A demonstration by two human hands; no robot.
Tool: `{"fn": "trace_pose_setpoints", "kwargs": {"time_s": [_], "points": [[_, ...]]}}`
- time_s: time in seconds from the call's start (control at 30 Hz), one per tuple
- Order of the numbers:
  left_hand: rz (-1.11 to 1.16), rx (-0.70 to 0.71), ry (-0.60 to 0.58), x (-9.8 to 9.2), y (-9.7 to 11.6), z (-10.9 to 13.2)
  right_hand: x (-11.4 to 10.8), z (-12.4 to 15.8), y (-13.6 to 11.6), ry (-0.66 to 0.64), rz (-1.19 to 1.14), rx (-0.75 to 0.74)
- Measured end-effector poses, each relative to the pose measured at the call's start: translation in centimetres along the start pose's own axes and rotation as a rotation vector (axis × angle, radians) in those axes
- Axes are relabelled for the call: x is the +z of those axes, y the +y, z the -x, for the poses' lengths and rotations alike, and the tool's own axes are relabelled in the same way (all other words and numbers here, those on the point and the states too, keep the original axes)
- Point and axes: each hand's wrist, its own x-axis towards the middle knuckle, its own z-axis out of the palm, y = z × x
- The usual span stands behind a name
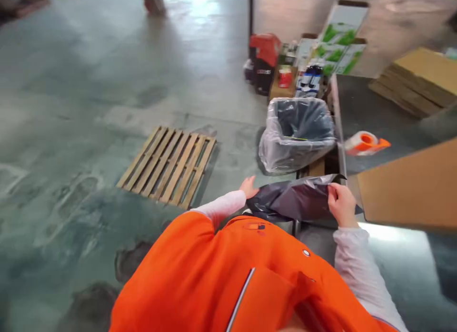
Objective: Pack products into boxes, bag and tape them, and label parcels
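Right of my right hand [343, 204], a brown panel [410, 184] was cut off; ahead, lettering [264, 72] on the red-and-black package [264, 58] was blurred.

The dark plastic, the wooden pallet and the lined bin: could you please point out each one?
Dark plastic [296, 199], head view: its wrinkled middle.
Wooden pallet [170, 166], head view: a middle slat.
Lined bin [294, 156], head view: its near outer wall.

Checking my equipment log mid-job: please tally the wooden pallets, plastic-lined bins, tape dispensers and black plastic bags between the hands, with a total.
Wooden pallet: 1
Plastic-lined bin: 1
Tape dispenser: 1
Black plastic bag, between left hand and right hand: 1
Total: 4
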Motion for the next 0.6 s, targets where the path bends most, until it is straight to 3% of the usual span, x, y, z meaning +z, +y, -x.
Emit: {"fn": "trace_pose_setpoints", "kwargs": {"time_s": [0.07, 0.13, 0.2, 0.23, 0.3, 0.37, 0.53, 0.6], "points": [[-0.079, 0.240, -0.104, -0.7, 3.2, 0.1, -0.2, -1.7, -4.6, -0.199, -0.119, -0.366], [-0.300, 0.691, -0.326, -1.0, 6.3, 0.5, -0.9, -2.5, -8.9, -0.324, -0.203, -0.658], [-0.498, 0.996, -0.507, -0.9, 8.5, 1.5, -2.1, -2.8, -11.7, -0.351, -0.251, -0.804], [-0.568, 1.046, -0.544, -0.8, 9.0, 2.1, -2.9, -2.8, -12.6, -0.348, -0.263, -0.820], [-0.706, 1.040, -0.542, -0.2, 9.2, 3.5, -4.7, -2.6, -13.1, -0.363, -0.264, -0.756], [-0.822, 1.026, -0.454, 0.4, 8.7, 4.6, -6.7, -2.4, -12.6, -0.433, -0.253, -0.623], [-0.903, 1.182, -0.217, 0.6, 8.3, 5.2, -11.2, -2.6, -8.7, -0.726, -0.197, -0.166], [-0.897, 1.275, -0.209, 0.3, 8.9, 5.0, -12.6, -3.1, -6.7, -0.737, -0.102, -0.030]]}}
